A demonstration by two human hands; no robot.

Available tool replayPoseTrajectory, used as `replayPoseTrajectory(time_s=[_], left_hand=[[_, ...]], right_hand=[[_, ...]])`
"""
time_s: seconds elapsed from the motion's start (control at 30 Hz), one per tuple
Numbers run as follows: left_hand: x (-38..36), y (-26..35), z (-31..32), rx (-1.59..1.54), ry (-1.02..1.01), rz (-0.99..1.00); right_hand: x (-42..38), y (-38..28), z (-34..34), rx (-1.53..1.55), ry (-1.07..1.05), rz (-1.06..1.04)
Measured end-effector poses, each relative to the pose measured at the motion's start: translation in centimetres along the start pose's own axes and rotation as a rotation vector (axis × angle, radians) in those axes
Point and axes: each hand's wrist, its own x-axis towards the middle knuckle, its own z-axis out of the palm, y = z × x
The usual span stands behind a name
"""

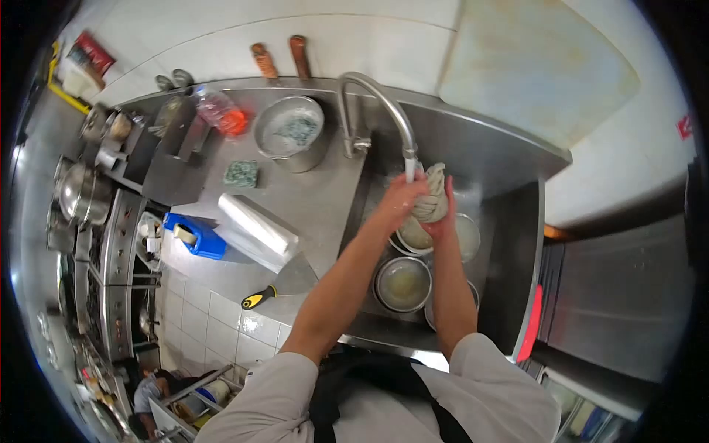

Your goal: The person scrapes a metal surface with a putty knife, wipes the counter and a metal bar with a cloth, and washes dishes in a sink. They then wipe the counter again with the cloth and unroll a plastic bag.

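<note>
A bunched, twisted beige cloth is between my two hands, just below the running faucet. My left hand closes on its left side, right by the water stream. From the right, my right hand wraps round the cloth's lower right side. Both hands are over the steel sink. Under them in the basin lie several round metal bowls, some with cloudy liquid; my forearms partly hide them.
Left of the sink, the steel counter holds a metal pot with suds, a green sponge, a plastic bottle, a white roll, a blue container and a scraper. A person is at the lower left.
</note>
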Motion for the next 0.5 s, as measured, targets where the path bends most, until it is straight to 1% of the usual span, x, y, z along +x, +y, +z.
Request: replayPoseTrajectory(time_s=[0.1,0.13,0.2,0.27,0.3,0.33,0.37,0.4,0.47,0.5], left_hand=[[-1.6,-1.5,-2.3,-0.197,0.262,0.046],[-3.0,-1.2,-2.8,-0.29,0.23,-0.112],[-4.9,-0.4,-3.2,-0.486,0.159,-0.405],[-4.4,-4.1,-5.0,-0.531,0.215,-0.29],[-3.9,-6.0,-6.3,-0.55,0.241,-0.23],[-3.6,-7.0,-7.3,-0.518,0.322,-0.179],[-4.0,-7.1,-7.1,-0.41,0.366,-0.146],[-4.3,-6.5,-6.4,-0.302,0.406,-0.108],[-5.5,-4.9,-4.5,-0.085,0.486,-0.038],[-5.9,-4.1,-4.0,0.026,0.526,0.004]], right_hand=[[0.1,1.1,-1.1,-0.097,0.125,-0.085],[0.3,1.5,-0.7,-0.155,0.222,-0.071],[0.7,4.1,0.3,-0.487,0.378,-0.191],[0.8,6.8,0.6,-0.828,0.496,-0.324],[0.3,7.5,1.7,-0.992,0.436,-0.335],[-0.9,7.9,3.8,-1.156,0.373,-0.346],[-1.9,8.0,5.2,-1.32,0.307,-0.356],[-2.3,8.1,5.3,-1.723,0.215,-0.609],[-1.3,7.2,4.5,-1.781,0.152,-0.758],[-1.1,7.1,5.1,-1.695,0.146,-0.692]])
